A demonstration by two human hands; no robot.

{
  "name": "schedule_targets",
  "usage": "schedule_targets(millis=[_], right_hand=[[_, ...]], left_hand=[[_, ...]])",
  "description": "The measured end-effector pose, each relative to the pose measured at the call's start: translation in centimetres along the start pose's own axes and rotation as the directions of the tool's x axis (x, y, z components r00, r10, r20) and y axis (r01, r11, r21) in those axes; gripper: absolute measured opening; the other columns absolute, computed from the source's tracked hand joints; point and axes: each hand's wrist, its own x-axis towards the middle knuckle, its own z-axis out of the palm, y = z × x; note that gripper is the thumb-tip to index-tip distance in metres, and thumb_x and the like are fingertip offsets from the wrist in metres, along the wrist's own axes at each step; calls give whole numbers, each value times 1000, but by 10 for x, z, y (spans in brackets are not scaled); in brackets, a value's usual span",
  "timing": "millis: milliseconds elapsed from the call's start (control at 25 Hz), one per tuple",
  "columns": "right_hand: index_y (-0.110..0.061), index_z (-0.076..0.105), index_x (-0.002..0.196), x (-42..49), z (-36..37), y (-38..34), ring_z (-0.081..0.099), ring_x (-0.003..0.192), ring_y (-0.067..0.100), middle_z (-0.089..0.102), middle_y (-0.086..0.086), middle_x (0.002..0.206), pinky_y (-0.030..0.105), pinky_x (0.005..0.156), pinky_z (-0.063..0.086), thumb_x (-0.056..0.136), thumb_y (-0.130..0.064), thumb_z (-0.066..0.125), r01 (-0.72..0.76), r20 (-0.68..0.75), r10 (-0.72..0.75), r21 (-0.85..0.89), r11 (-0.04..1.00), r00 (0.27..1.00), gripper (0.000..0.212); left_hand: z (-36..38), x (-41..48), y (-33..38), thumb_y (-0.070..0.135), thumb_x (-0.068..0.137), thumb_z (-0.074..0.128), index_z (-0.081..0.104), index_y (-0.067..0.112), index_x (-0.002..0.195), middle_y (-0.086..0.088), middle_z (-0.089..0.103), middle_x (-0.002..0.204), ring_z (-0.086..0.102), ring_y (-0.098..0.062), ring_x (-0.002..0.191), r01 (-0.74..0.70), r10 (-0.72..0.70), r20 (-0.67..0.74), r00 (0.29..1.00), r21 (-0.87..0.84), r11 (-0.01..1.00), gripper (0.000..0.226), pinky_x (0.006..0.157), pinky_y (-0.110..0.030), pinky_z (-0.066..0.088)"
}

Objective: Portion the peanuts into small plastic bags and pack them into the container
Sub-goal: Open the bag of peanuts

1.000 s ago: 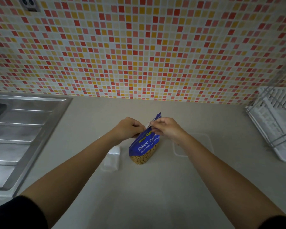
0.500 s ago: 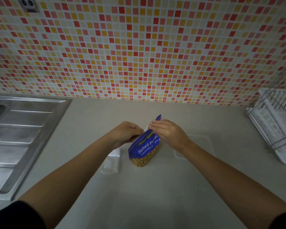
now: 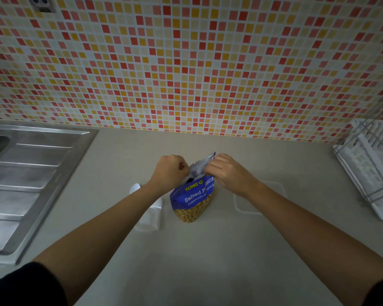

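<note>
Pulled apart since a moment ago, the left hand (image 3: 169, 171) and right hand (image 3: 227, 173) each pinch with curled fingers one side of the opened top of the peanut bag (image 3: 192, 199), which stands upright on the counter (image 3: 208, 250) between and just below them.

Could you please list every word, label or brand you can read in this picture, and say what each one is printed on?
"TONG G": yellow letters on the blue peanut bag; the rest is lost in a fold.
"Salted P" and "nuts": white letters on the same bag; the middle is hidden in the crease.
Small white line beneath that: too small to read.
No other text can be read in this view.
</note>
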Motion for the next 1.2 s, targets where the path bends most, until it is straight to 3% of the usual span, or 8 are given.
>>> schedule_targets(millis=[240,520,760,840,880,1000,1120,1200], right_hand=[[-13,63,84,-2,-11,5,58,79,19,66,2,80,26,82,36,82,-11,59,-11,93,13,-30,999,996,5],[-21,64,81,-1,-38,3,60,73,17,65,-6,76,23,80,37,84,-21,53,138,250,-123,-44,989,960,12],[-21,66,78,7,-43,-21,61,68,17,65,-6,72,24,74,42,76,-21,65,237,331,-225,6,972,916,2],[-19,67,100,4,-43,-23,63,91,17,69,-2,97,26,85,44,80,-28,64,67,270,-83,68,995,959,22],[-19,59,119,-2,-43,-24,56,110,15,62,0,119,27,95,41,82,-32,65,-136,273,93,143,980,957,40],[-20,20,147,-34,-31,-25,25,137,5,24,-10,148,23,111,22,82,-33,69,-631,336,537,343,696,774,82],[-26,33,140,-52,0,-29,38,131,3,38,-8,143,26,109,31,84,-18,67,-709,396,601,524,473,694,66],[-31,53,114,-47,12,-32,58,108,-2,62,-2,117,26,97,43,84,-1,63,-689,352,655,624,368,669,43]], left_hand=[[-5,-1,9,28,85,63,71,7,89,-1,68,77,55,-7,64,-5,2,301,954,9,1000,24,57,-15,43],[-23,19,4,20,92,53,69,4,101,-11,70,91,57,-17,71,-42,21,64,998,354,934,24,68,-25,48],[-17,40,-2,22,94,51,68,7,108,-10,71,104,64,-21,90,-207,182,104,978,326,923,26,81,-27,48],[-20,36,-5,26,93,54,69,9,107,-4,71,105,63,-17,91,-170,161,97,982,88,982,27,78,-22,45],[-23,29,-9,29,93,53,69,10,108,-3,70,104,63,-16,92,-97,111,111,988,-120,988,29,76,-20,45],[-22,-9,-37,36,96,43,60,14,122,0,65,114,61,-13,105,146,-7,214,977,-640,754,38,85,-24,49],[7,-43,-66,21,93,53,53,23,126,9,64,115,58,-10,107,218,-43,239,970,-782,583,33,86,-21,48],[25,-43,-68,6,91,55,61,19,108,11,70,95,63,-15,92,118,-68,100,993,-687,717,23,81,-22,53]])
